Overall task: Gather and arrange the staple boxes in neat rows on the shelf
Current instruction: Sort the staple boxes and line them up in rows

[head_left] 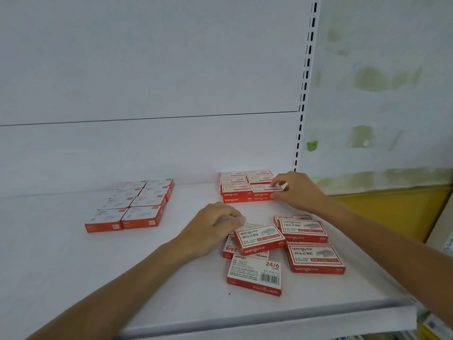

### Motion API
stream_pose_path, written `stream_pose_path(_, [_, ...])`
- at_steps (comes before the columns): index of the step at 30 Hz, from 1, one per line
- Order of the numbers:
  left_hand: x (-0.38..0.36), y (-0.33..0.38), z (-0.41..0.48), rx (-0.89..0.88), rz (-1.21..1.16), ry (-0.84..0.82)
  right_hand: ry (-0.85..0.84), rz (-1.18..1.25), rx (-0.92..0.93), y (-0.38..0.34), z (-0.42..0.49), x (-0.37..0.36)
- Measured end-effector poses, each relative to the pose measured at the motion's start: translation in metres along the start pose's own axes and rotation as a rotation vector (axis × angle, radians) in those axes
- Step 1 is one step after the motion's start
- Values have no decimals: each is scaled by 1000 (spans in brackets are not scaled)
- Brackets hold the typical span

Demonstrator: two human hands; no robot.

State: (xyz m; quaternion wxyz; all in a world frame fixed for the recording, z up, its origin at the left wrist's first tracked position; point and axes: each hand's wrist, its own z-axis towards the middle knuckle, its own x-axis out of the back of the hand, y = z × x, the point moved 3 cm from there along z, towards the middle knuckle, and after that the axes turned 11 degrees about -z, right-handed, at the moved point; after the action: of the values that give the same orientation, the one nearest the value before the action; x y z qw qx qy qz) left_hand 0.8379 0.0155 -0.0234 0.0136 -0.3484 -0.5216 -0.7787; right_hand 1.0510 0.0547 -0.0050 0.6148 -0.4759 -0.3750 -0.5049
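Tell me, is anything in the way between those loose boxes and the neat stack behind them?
Nothing visible blocks it. Bare shelf lies between the loose boxes under the left hand and the back stack; only the right hand is there, pinching its front-right corner.

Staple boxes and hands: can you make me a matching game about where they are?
1. left hand
2. right hand
3. barcode box
4. left block of boxes

a. nearest the front edge of the shelf
b. pinching the back stack
c. lying far from both hands
d. touching the tilted box

Pairs: 1-d, 2-b, 3-a, 4-c.
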Motion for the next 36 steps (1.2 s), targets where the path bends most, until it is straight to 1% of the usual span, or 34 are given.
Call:
stream_pose_path(2, [-1,3,-2,-15,-43,4,-2,-23,-34,-1,2,-1])
stream_pose_path(4, [-3,7,-4,-9,-35,-1,-1,-49,-59,-3,4,-3])
stream_pose_path(8, [-9,13,-9,-58,76,-102,-7,-61,-67,-6,4,-5])
stream_pose_path(10, [-11,15,-12,-82,114,-123,-21,-71,-72,-7,2,-6])
stream_pose_path(12, [-10,14,-12,-118,127,-88,10,-95,-75,-8,1,-4])
stream_pose_path(15, [-6,12,-12,-132,70,19,119,-96,-59,-11,0,5])
stream_pose_path(18, [2,9,-9,-108,8,170,230,31,35,-18,-2,18])
stream_pose_path(19, [5,7,-7,-99,-2,212,218,108,80,-22,-3,22])
stream_pose_path(20, [7,6,-5,-91,-13,247,156,190,127,-29,-6,25])
stream_pose_path(23, [15,0,-2,-54,-43,329,-202,452,261,-51,-18,26])
stream_pose_path(24, [17,-2,-1,-43,-58,346,-274,497,294,-56,-22,24])
stream_pose_path(25, [18,-4,0,-32,-71,357,-287,499,323,-59,-24,22])
stream_pose_path(26, [19,-5,0,-19,-79,367,-256,473,345,-60,-25,20])
stream_pose_path(28, [19,-6,0,-1,-102,394,-134,404,368,-62,-24,17])
stream_pose_path(32, [19,-8,-4,13,-166,481,100,359,363,-61,-17,18])
stream_pose_path(34, [17,-7,-5,13,-145,450,165,373,328,-59,-13,22])
stream_pose_path(36, [14,-5,-5,7,-131,392,193,413,302,-57,-11,25])
